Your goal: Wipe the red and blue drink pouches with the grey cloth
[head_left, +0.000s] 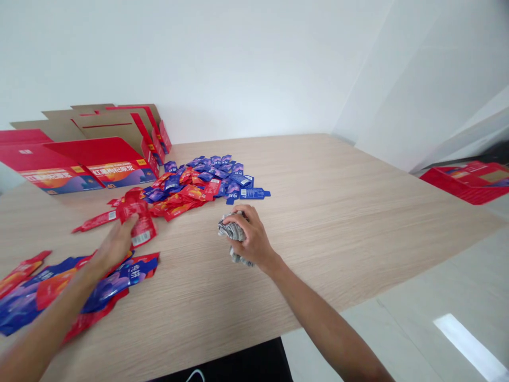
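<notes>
My right hand (254, 239) is wrapped round a crumpled grey-and-white bundle (230, 229), which looks like newspaper or patterned cloth. It rests on or just over the middle of the wooden table. Over on the left, my left hand (119, 236) pinches a red pouch (141, 228) with a white barcode label; slight blur softens its outline. Another long red packet (95, 221) lies beside that hand. Beneath my left forearm, large blue pouches (115, 281) and red ones overlap in a row. Beyond both hands spreads a heap of small blue and red sachets (199, 183).
Open red cartons (119, 164) with raised flaps stand at the back left near the white wall. A red open box (469, 180) sits off the table at the far right. Something black (238, 366) is at the table's (338, 223) front edge.
</notes>
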